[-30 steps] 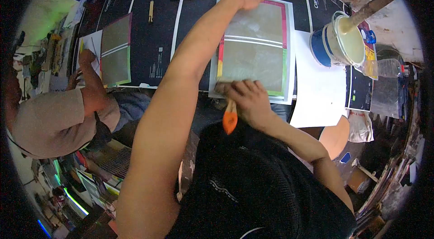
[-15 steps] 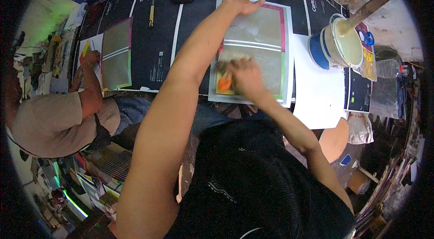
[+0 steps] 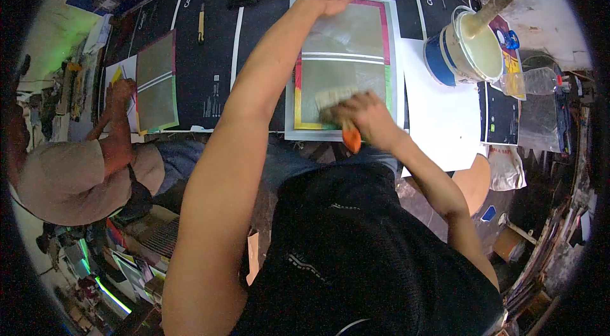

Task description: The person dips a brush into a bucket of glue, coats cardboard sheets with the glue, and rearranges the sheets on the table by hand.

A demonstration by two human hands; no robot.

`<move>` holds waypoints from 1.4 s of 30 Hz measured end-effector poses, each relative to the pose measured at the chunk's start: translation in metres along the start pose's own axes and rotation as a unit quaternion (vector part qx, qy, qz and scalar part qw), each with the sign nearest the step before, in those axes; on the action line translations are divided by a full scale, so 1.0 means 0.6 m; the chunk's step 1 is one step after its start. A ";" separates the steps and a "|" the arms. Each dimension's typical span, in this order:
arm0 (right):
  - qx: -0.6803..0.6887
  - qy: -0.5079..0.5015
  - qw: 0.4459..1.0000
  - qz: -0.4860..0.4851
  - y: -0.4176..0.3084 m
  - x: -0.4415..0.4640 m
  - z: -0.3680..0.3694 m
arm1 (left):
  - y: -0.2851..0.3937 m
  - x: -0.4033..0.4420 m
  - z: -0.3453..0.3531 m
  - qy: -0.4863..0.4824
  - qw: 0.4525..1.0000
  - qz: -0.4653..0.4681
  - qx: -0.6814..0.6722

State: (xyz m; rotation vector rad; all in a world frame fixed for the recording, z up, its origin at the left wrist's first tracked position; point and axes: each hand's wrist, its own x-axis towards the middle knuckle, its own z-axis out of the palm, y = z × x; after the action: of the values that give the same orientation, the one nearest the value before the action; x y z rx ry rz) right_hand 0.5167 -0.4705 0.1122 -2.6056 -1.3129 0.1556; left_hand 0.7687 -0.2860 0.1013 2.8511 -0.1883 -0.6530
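A grey-brown sheet (image 3: 346, 31) with pink, green and yellow edges and a white double line across it lies on a larger pale sheet (image 3: 395, 82). My left hand (image 3: 325, 2) rests at the top edge of the sheet, its fingers spread and nothing in it. Over the lower part of the sheet, my right hand (image 3: 368, 117) is closed round a brush (image 3: 351, 137) with an orange handle. The brush's pale bristles point up and left onto the sheet; motion blurs them slightly.
Right of the sheet are white paper (image 3: 438, 114) and a bucket (image 3: 445, 56) with a wooden stick (image 3: 502, 2). A co-worker (image 3: 70, 171) sits at left beside a similar sheet (image 3: 155, 82). A cutter (image 3: 201, 25) and small boxes lie farther back.
My right hand and the brush have swept up the sheet, then back down and right. My left hand stays at the top edge. The whole view has shifted slightly.
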 end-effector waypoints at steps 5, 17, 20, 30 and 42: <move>0.071 -0.051 0.996 -0.035 -0.032 -0.081 -0.056 | -0.003 0.001 -0.002 0.001 1.000 0.006 -0.008; 0.034 -0.133 0.991 -0.004 0.027 -0.106 -0.100 | 0.011 -0.020 0.012 0.051 0.997 0.021 0.059; 0.160 -0.079 0.984 0.021 0.030 -0.156 -0.156 | -0.009 -0.092 0.032 0.146 0.985 0.085 0.017; 0.431 0.287 0.780 0.352 -0.040 -0.071 0.003 | -0.016 -0.511 0.240 0.168 0.982 0.017 -0.085; 0.250 0.342 0.779 0.462 0.001 -0.232 -0.026 | -0.001 -0.527 0.242 0.148 0.988 0.038 -0.032</move>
State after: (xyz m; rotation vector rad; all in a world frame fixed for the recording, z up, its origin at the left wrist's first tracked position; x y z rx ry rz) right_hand 0.4372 -0.5852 0.1264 -2.2087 0.2797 -0.2472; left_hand 0.4221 -0.2569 0.1047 2.8183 -0.2199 -0.2104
